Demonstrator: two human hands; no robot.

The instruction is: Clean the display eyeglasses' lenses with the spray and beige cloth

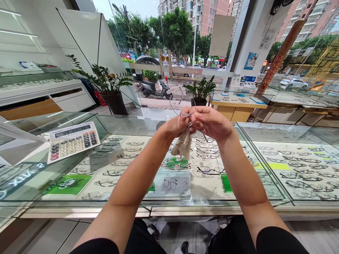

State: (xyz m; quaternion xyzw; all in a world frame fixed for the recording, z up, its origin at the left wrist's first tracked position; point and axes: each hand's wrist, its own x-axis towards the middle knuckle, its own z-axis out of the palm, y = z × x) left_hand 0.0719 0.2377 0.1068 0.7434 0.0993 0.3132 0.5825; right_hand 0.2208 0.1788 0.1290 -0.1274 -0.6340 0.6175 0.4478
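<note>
Thin wire-framed glasses [186, 114] are held up over the glass display counter, between my two hands. My left hand [178, 124] is closed, pinching the frame near its middle, with a beige cloth [182, 145] hanging below its fingers. My right hand [212, 121] is closed on the other side of the same glasses, its thumb and fingertips meeting my left fingertips. A lens rim rises above the hands, and another part of the frame shows under my right fingers. Exactly which part each fingertip presses is hard to make out.
A large calculator [74, 141] lies on the counter at the left. Rows of glasses [210, 170] sit inside the glass display case [150, 203]. Potted plants [113, 102] stand beyond the counter by the window. Another display table [235, 102] is at the back right.
</note>
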